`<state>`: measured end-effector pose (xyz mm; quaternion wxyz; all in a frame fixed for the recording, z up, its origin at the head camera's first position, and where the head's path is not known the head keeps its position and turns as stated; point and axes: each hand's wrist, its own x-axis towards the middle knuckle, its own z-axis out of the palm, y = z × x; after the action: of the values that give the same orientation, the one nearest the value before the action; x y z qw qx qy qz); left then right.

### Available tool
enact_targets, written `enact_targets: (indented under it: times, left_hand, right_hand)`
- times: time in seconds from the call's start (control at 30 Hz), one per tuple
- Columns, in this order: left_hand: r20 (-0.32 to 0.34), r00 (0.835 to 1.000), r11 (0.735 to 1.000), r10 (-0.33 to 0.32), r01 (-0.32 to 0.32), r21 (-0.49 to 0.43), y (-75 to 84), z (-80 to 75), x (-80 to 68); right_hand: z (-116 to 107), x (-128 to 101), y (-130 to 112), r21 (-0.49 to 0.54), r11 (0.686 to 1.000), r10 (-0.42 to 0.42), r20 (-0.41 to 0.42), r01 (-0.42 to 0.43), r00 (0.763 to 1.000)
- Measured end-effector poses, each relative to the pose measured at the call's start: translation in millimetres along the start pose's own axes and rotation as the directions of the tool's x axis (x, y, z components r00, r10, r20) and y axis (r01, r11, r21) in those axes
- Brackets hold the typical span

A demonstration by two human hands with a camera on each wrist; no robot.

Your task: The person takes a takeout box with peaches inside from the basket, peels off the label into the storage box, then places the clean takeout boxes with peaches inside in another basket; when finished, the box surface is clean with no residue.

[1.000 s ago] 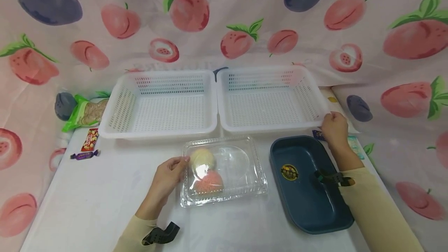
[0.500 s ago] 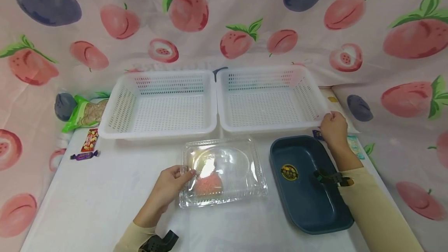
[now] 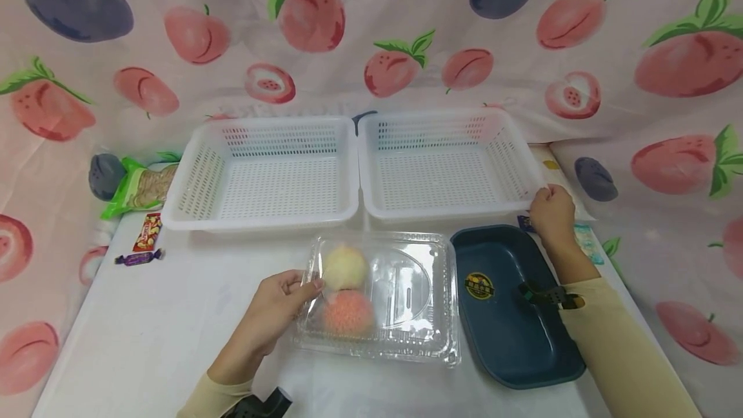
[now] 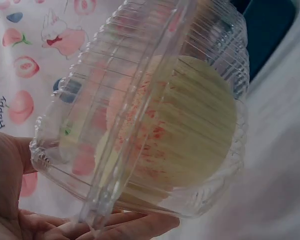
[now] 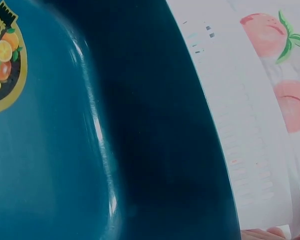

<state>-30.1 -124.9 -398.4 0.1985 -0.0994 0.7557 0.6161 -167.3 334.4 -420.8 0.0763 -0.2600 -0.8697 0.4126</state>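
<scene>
My left hand (image 3: 275, 311) grips the left edge of a clear plastic clamshell box (image 3: 406, 340), thumb on top and fingers underneath. Inside its left half lie two round, peach-like pieces: a pale yellow one (image 3: 345, 268) and a rough pinkish-red one (image 3: 348, 313). Close up in the left wrist view, a yellow piece with red flecks (image 4: 199, 120) shows through the ribbed plastic wall. At the right, my right hand (image 3: 554, 215) holds the front right corner of the right white basket (image 3: 453, 214); the right wrist view shows fingers (image 5: 274, 232) at its rim.
A dark blue basin (image 3: 511, 340) stands beside the box, under my right forearm. Left of it all is another white basket (image 3: 261, 223). A green snack bag (image 3: 145, 186), a red packet (image 3: 148, 232) and a purple candy (image 3: 138, 257) lie on the far left.
The clamshell box has come up and shifted right, its right side now meeting the basin's edge in view. My left hand has slid its grip along the box's side; my right hand stays put.
</scene>
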Motion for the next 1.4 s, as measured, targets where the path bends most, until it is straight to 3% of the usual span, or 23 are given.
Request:
enact_targets:
  times: [0.23,0.47,0.8,1.2,1.4]
  left_hand:
    - [-0.012,0.999,0.998,0.051,-0.051,0.025,23.4,-6.5,-4.3]
    - [-0.006,0.995,0.995,0.095,-0.095,0.016,51.4,-11.4,1.9]
    - [-0.016,0.989,0.988,0.149,-0.15,-0.032,82.5,-13.2,35.2]
    - [-0.036,0.994,0.994,0.101,-0.103,-0.034,119.0,-0.3,80.0]
    - [-0.036,0.993,0.993,0.113,-0.114,-0.043,133.9,11.2,103.2]
  right_hand:
    - [1,0,-1,0.0,1.0,-0.006,-0.002,0.006,1.0]
    - [1,1,3,-0.009,1.0,-0.012,0.002,0.012,1.0]
    - [2,-1,2,-0.032,0.999,-0.015,-0.001,0.015,1.0]
    - [3,2,5,-0.056,0.997,-0.044,-0.024,0.043,0.999]
    - [4,1,3,-0.07,0.994,-0.091,-0.048,0.088,0.995]
